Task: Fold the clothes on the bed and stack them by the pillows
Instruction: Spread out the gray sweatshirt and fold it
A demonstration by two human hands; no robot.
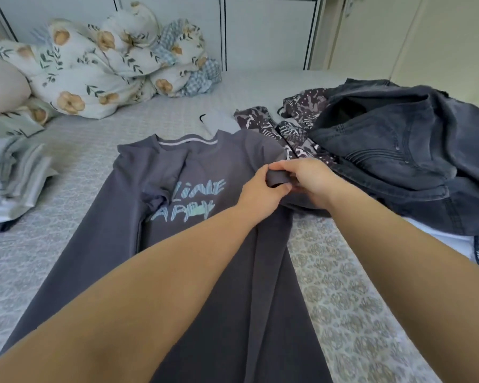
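A grey long-sleeved shirt (177, 167) with pale lettering lies face up on the bed (357, 313), collar toward the wall. Its left sleeve runs down toward the lower left. My left hand (260, 189) and my right hand (310, 178) meet at the shirt's right side, and both pinch a bunched fold of its grey fabric (277, 176) there. To the right lies a heap of dark denim clothing (404, 161), with a dark patterned garment (291, 134) beside it. A pale pillow (0, 87) shows at the left edge.
A floral quilt (103, 64) is bundled at the back left against the wall. Folded light green and white fabric (17, 178) is piled at the left. A white garment (219, 121) lies behind the shirt's collar. White cloth (454, 244) pokes out under the denim.
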